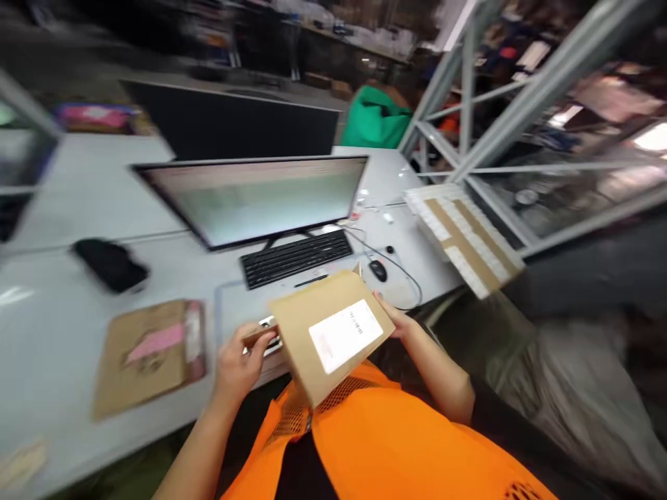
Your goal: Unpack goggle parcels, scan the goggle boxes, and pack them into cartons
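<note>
My right hand (390, 316) grips the right edge of a flat cardboard parcel (297, 326), holding it tilted above the desk's front edge. A white label (344, 335) with a barcode is stuck on its upper face. My left hand (242, 361) is closed around a small dark and silver handheld device (267, 335), probably a barcode scanner. The device sits just left of the parcel, and its far end is hidden behind the cardboard. An orange mesh vest (365, 444) covers my chest below both hands.
A white desk (67, 326) holds a lit monitor (255, 198), black keyboard (296, 258), mouse (378, 271), black pouch (110, 265) and brown mailer (151, 354) with a pink label. A stack of flat packaging (461, 236) leans at the right, near grey metal shelving (469, 118).
</note>
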Demonstrator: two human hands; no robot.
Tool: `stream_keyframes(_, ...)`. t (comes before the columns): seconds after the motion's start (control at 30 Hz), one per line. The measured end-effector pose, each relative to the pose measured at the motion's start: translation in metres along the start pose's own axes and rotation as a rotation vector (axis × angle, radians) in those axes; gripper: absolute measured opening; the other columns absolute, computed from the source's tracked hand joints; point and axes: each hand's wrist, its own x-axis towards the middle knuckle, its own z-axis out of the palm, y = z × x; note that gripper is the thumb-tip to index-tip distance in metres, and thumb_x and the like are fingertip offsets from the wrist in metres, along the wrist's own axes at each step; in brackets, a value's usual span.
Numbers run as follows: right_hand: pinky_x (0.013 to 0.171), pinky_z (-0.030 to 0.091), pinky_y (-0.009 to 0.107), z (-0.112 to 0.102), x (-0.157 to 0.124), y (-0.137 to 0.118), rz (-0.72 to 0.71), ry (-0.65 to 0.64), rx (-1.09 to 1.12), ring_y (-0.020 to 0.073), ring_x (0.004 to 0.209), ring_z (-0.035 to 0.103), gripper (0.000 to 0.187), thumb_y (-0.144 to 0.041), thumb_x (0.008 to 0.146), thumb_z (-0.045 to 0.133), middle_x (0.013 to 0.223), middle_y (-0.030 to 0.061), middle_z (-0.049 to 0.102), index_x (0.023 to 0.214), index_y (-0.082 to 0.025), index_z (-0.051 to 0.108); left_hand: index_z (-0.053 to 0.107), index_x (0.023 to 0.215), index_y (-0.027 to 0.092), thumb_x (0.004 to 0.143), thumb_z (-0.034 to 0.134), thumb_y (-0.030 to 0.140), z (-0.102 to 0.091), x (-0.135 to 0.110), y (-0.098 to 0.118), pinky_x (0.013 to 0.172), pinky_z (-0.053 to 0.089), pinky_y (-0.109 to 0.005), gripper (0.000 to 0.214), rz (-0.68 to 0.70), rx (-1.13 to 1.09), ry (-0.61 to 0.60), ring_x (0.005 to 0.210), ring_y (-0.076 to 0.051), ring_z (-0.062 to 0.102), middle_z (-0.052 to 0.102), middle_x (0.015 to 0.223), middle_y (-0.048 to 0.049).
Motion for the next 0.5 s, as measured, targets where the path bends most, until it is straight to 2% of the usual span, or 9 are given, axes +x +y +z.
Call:
stream_keyframes(0.1,0.102,0.06,0.043,-0.024,-0.064,-0.009,-0.165,0.11,0.187,0.0307,0.119,0.074,0.095,-0.087,0.077,0.074,0.139,0.0147,0.072,0.148,-0.024,0.06,0.066,0.096,0.024,0.096,0.06,0.053,0.041,0.033,0.017,0.088,0.062,-0.04,0.03,0.187,-0.066,-0.098,0.09,-0.027,0.078,0.079,0.094,-0.0054)
stream_keyframes(0.17,0.104,0.059,0.043,-0.033,-0.114,-0.015,-0.3,0.257,0.155,0.0311,0.124,0.071,0.109,-0.077,0.072,0.086,0.145,0.0133,0.068,0.161,-0.028,0.046,0.064,0.103,0.024,0.097,0.061,0.051,0.07,0.052,0.035,0.094,0.062,-0.043,0.027,0.28,-0.118,-0.196,0.104,-0.03,0.078,0.08,0.108,-0.0077)
stream_keyframes(0.23,0.109,0.056,0.045,-0.034,-0.17,-0.019,-0.429,0.476,0.021,0.0324,0.129,0.069,0.116,-0.07,0.07,0.092,0.147,0.0132,0.065,0.165,-0.029,0.039,0.062,0.12,0.023,0.096,0.063,0.052,0.091,0.067,0.054,0.102,0.061,-0.046,0.037,0.328,-0.164,-0.303,0.12,-0.032,0.074,0.075,0.132,-0.012)
stream_keyframes(0.3,0.116,0.052,0.049,-0.032,-0.231,-0.021,-0.571,0.825,-0.175,0.0343,0.137,0.063,0.116,-0.068,0.07,0.092,0.152,0.014,0.061,0.166,-0.029,0.039,0.058,0.135,0.023,0.094,0.064,0.057,0.104,0.08,0.064,0.108,0.06,-0.05,0.054,0.329,-0.175,-0.401,0.126,-0.034,0.072,0.068,0.146,-0.0142)
stream_keyframes(0.33,0.118,0.05,0.052,-0.032,-0.261,-0.022,-0.645,1.046,-0.285,0.0355,0.142,0.059,0.116,-0.069,0.071,0.091,0.156,0.0145,0.057,0.165,-0.029,0.038,0.058,0.138,0.024,0.093,0.063,0.06,0.107,0.086,0.065,0.108,0.059,-0.051,0.058,0.312,-0.153,-0.443,0.125,-0.035,0.072,0.067,0.147,-0.0136)
stream_keyframes(0.4,0.122,0.045,0.059,-0.04,-0.321,-0.022,-0.796,1.553,-0.525,0.0385,0.15,0.051,0.118,-0.073,0.073,0.087,0.162,0.0173,0.048,0.166,-0.025,0.035,0.064,0.13,0.026,0.089,0.059,0.066,0.109,0.097,0.057,0.101,0.062,-0.05,0.057,0.259,-0.063,-0.511,0.118,-0.036,0.075,0.072,0.139,-0.0106)
stream_keyframes(0.47,0.128,0.035,0.063,-0.063,-0.377,-0.024,-0.883,2.053,-0.765,0.0408,0.157,0.04,0.125,-0.072,0.073,0.088,0.167,0.0233,0.039,0.168,-0.016,0.03,0.07,0.117,0.029,0.084,0.057,0.071,0.106,0.104,0.039,0.088,0.064,-0.048,0.055,0.18,0.045,-0.564,0.106,-0.037,0.077,0.078,0.127,-0.0081)
stream_keyframes(0.5,0.132,0.027,0.062,-0.081,-0.401,-0.025,-0.873,2.265,-0.852,0.0411,0.16,0.033,0.128,-0.068,0.072,0.09,0.169,0.0271,0.034,0.169,-0.01,0.028,0.071,0.112,0.029,0.081,0.057,0.073,0.103,0.106,0.028,0.082,0.064,-0.048,0.055,0.128,0.089,-0.585,0.101,-0.038,0.078,0.08,0.123,-0.0075)
